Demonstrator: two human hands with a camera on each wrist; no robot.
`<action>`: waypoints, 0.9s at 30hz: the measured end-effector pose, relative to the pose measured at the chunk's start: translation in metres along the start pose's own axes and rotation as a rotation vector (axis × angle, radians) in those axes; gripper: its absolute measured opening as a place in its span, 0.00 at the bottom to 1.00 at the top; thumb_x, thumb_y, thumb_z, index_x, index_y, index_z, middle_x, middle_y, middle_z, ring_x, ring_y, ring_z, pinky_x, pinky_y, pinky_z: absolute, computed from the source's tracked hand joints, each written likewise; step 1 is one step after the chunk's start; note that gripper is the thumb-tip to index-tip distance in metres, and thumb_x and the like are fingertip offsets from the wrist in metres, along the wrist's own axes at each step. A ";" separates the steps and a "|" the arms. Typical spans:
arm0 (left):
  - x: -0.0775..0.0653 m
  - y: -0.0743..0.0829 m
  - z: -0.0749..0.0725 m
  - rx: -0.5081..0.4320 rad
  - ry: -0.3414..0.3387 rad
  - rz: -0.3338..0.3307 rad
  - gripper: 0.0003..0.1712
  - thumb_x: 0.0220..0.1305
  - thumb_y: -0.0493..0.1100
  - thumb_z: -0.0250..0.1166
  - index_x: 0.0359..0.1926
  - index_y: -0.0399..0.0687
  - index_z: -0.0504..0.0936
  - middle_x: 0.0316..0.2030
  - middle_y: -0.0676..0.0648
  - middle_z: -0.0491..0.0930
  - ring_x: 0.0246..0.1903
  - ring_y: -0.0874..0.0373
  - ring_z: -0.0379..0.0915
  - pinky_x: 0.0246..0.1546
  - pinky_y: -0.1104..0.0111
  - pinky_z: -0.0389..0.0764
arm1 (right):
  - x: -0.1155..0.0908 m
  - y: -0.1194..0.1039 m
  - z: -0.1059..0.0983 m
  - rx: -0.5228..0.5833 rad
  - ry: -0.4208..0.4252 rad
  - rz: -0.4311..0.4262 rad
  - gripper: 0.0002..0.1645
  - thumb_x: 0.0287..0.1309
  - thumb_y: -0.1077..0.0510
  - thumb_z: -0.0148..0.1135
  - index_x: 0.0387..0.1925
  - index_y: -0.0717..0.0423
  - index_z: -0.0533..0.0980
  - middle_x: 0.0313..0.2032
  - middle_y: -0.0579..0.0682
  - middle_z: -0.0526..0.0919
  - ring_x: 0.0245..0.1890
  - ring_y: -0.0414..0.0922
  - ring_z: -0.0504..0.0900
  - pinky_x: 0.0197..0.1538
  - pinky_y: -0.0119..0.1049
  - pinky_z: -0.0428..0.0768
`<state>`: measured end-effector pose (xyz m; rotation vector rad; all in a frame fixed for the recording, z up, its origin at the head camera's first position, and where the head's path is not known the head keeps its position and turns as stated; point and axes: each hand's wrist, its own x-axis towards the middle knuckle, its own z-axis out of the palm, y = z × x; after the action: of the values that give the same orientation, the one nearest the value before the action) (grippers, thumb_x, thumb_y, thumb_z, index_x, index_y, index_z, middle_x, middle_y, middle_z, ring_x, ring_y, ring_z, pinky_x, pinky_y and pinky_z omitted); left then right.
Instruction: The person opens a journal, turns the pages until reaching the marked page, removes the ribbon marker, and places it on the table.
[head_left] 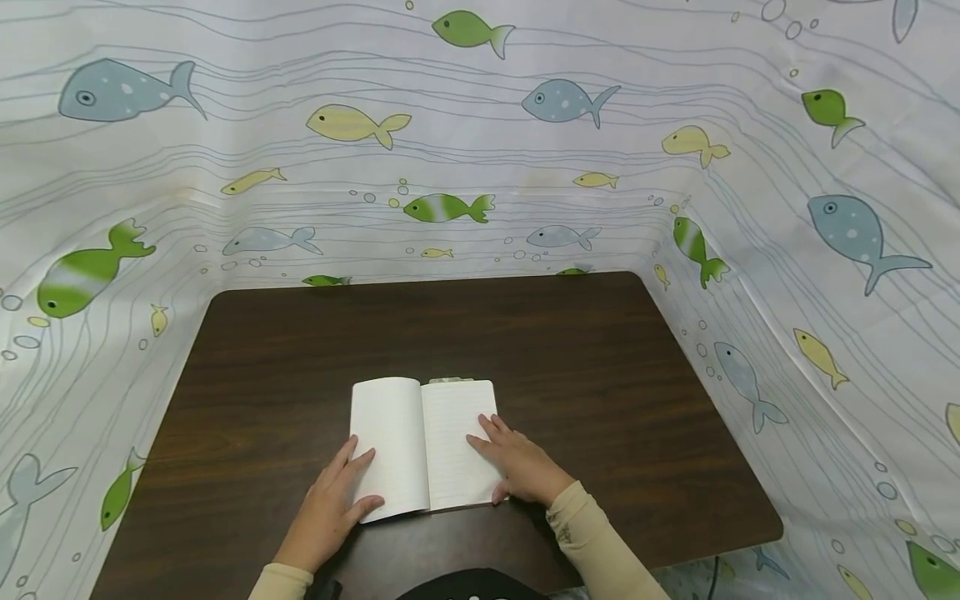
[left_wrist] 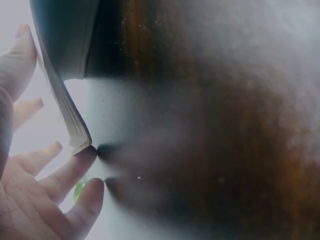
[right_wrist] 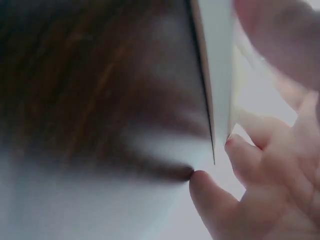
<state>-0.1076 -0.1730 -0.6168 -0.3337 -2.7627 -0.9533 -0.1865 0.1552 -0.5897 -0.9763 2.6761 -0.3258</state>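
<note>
A notebook is lying open on the bench. The left hand and right hand are touching its opposite sides, fingers lying spread wide.

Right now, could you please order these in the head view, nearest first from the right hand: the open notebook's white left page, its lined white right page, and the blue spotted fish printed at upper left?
1. Lined white right page: under the right hand.
2. White left page: farther left.
3. Blue spotted fish: upper left.
</note>
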 end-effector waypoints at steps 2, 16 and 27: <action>0.000 0.000 -0.001 0.000 -0.006 -0.004 0.41 0.49 0.54 0.74 0.64 0.49 0.73 0.69 0.40 0.61 0.63 0.40 0.65 0.52 0.40 0.70 | 0.000 0.000 0.000 -0.013 0.040 -0.008 0.57 0.39 0.48 0.77 0.72 0.45 0.60 0.75 0.53 0.51 0.74 0.53 0.51 0.65 0.55 0.67; -0.002 -0.001 0.001 -0.005 -0.035 -0.022 0.40 0.54 0.58 0.70 0.65 0.50 0.72 0.71 0.41 0.59 0.64 0.40 0.63 0.53 0.40 0.69 | 0.005 -0.004 0.009 -0.043 0.265 0.046 0.47 0.51 0.42 0.70 0.69 0.53 0.63 0.69 0.52 0.66 0.67 0.49 0.67 0.60 0.48 0.75; -0.001 0.001 -0.001 -0.005 -0.034 -0.023 0.40 0.53 0.58 0.70 0.65 0.50 0.72 0.71 0.42 0.60 0.65 0.41 0.63 0.54 0.40 0.69 | 0.011 -0.020 0.009 0.263 0.403 0.131 0.60 0.52 0.73 0.59 0.75 0.59 0.30 0.75 0.61 0.41 0.73 0.53 0.53 0.68 0.47 0.64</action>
<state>-0.1059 -0.1725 -0.6158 -0.3229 -2.8013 -0.9684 -0.1791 0.1321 -0.5942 -0.7133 2.9247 -0.9046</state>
